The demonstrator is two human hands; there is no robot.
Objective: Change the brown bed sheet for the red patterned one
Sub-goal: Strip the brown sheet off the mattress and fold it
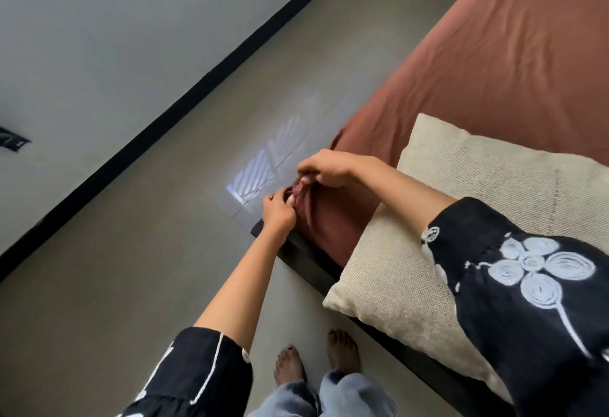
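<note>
The brown bed sheet (494,64) covers the mattress on the right, wrinkled but spread flat. At the bed's near left corner the sheet is bunched into folds. My left hand (278,210) pinches that bunched corner from the floor side. My right hand (324,168) grips the same bunch from above, fingers curled into the fabric. The two hands nearly touch. No red patterned sheet is in view.
A beige pillow (445,219) lies on the sheet under my right forearm, overhanging the dark bed frame (303,258). My bare feet (316,360) stand on the grey floor (131,268) beside the frame. A grey wall with black skirting (164,110) runs along the left.
</note>
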